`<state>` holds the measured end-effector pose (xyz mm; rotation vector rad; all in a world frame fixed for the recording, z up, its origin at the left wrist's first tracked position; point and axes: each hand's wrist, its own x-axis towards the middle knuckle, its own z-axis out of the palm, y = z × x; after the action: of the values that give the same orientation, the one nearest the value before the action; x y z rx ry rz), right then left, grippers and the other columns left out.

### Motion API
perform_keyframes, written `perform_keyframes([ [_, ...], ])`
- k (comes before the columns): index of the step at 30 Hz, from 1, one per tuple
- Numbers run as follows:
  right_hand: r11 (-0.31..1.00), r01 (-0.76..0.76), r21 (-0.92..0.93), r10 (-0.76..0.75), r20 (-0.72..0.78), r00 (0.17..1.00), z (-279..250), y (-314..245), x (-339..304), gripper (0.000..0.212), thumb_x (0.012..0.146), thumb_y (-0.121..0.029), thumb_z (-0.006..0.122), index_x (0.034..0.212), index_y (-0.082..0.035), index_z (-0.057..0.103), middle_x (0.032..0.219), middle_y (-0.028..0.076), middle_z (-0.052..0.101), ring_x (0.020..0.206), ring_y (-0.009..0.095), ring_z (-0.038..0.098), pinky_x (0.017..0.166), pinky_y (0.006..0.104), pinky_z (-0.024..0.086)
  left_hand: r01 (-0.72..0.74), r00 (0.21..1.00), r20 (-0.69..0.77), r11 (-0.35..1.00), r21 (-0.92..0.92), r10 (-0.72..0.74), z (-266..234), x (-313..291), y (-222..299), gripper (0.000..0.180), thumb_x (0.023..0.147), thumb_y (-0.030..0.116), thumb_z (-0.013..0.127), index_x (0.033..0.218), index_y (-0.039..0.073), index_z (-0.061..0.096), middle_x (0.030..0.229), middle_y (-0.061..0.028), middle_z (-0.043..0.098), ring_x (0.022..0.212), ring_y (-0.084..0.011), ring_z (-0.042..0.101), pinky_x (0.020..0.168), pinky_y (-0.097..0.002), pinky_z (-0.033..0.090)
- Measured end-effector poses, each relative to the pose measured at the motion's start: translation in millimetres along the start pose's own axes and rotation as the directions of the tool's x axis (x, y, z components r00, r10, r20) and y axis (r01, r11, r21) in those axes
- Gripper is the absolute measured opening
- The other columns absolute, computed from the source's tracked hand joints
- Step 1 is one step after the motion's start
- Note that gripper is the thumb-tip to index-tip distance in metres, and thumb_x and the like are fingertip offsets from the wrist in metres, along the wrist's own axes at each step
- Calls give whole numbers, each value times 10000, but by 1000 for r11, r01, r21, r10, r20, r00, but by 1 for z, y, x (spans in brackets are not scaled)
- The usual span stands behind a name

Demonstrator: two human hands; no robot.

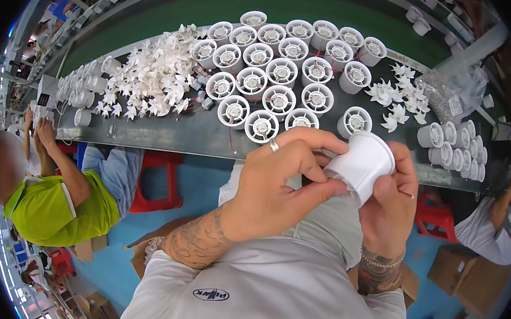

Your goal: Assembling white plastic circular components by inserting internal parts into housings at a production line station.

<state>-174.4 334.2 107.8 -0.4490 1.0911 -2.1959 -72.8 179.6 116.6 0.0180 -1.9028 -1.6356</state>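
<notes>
Above my lap, at the table's front edge, I hold a white cup-shaped fan housing (pixel 364 163) tilted on its side. My right hand (pixel 393 203) is closed round its right side, with the thumb along the wall. My left hand (pixel 280 182) has its forefinger laid on the upper wall, while thumb and another finger pinch at the lower left rim. Whatever lies inside that end is hidden. Just behind stands another spoked white housing (pixel 354 122). Several similar housings (pixel 281 71), with round centres and some red wires, crowd the table's middle.
A heap of white fan blades (pixel 154 67) lies left of the housings, a smaller group (pixel 398 96) to the right. Beyond it sits a clear bag of small parts (pixel 441 93). White cups (pixel 454 145) line the right edge. A person in green (pixel 63 204) works at left.
</notes>
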Motion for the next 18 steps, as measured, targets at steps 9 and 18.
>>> perform_keyframes([
  [9, 989, -65, -130, 60, -42, 997, -21, 5, 1, 513, 868, -302, 711, 1224, 1, 500, 1186, 124, 598, 1057, 206, 610, 930, 343, 494, -9, 999, 51, 977, 213, -2, 11, 5, -11, 287, 695, 1, 790, 747, 50, 513, 1127, -169, 648, 925, -233, 671, 721, -314, 556],
  [18, 946, -281, 164, 307, -164, 937, -61, 9, -49, 453, 836, -172, 743, 1213, -31, 534, 1150, 83, 623, 1025, 195, 621, 893, 344, 512, -74, 954, 300, 965, 250, -4, 39, -6, -26, 366, 670, 116, 816, 947, 32, 591, 751, -64, 566, 690, -270, 597, 598, -359, 486],
])
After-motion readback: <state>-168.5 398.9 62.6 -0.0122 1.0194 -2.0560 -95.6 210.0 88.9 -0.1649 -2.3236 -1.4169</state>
